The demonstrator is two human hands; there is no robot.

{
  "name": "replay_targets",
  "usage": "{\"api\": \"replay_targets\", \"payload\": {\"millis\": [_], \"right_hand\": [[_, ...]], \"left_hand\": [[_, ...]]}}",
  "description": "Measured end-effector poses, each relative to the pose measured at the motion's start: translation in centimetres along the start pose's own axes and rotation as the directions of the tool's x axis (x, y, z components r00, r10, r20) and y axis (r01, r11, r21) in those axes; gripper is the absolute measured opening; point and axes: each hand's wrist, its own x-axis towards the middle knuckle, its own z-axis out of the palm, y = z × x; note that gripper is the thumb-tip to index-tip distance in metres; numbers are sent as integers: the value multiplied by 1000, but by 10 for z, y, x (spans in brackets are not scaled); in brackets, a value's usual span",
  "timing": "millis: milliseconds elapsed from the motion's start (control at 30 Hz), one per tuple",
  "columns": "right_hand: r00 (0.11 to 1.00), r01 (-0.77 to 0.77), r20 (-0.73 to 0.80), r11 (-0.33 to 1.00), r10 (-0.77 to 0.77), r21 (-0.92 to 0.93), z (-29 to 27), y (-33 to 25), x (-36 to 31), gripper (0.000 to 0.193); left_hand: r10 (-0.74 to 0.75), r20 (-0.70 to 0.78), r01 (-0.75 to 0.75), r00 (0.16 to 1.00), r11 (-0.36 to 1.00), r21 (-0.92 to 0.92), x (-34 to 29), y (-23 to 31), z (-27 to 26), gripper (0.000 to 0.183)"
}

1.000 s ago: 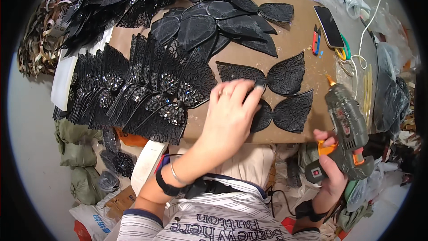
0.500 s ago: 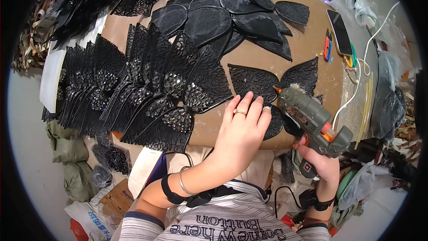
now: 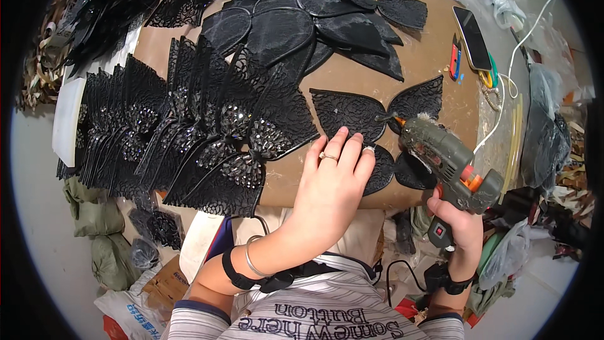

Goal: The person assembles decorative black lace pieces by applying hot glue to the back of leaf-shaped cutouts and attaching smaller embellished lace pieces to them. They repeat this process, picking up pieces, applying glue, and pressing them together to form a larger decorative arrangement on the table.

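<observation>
My left hand (image 3: 336, 179) lies with its fingers stretched out on a black lace petal-shaped piece (image 3: 380, 175), a ring on one finger. In my right hand (image 3: 462, 226) is a dark grey-green hot glue gun (image 3: 443, 154), held by its handle. Its orange nozzle points left, close to where several lace petals meet; whether it touches them I cannot tell. An upper left petal (image 3: 348, 112), an upper right petal (image 3: 416, 97) and a dark lower right petal (image 3: 414, 171) surround that point.
Overlapping black lace pieces with beads (image 3: 242, 169) fill the left of the brown board (image 3: 286, 186). Plain black petals (image 3: 280, 31) are piled behind. At the right lie a phone (image 3: 472, 39), small red-and-blue snips (image 3: 455, 60), a white cable (image 3: 503, 119) and yellowish glue sticks (image 3: 514, 145).
The glue gun has shifted slightly right, away from the petals' meeting point, and more of the lower right petal shows. My left hand stays on the lace. The whole view has slid slightly.
</observation>
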Motion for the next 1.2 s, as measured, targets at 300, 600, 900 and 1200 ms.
{"api": "replay_targets", "payload": {"millis": [300,600,900,1200], "right_hand": [[958,214,123,933,-258,290,-23,25,-42,51],[986,84,146,995,-76,-46,-16,47,-50,22],[998,-32,54,998,35,-63,-21,38,-54,17],[999,-43,23,999,43,-17,-34,56,-53,19]], "left_hand": [[4,-55,-10,998,994,-107,-2,-2,-4,39],[5,-62,-10,998,997,-78,-3,1,-2,38],[-5,-50,2,999,998,-57,-3,3,0,38],[-11,-34,10,999,999,-38,0,5,-4,39]]}}
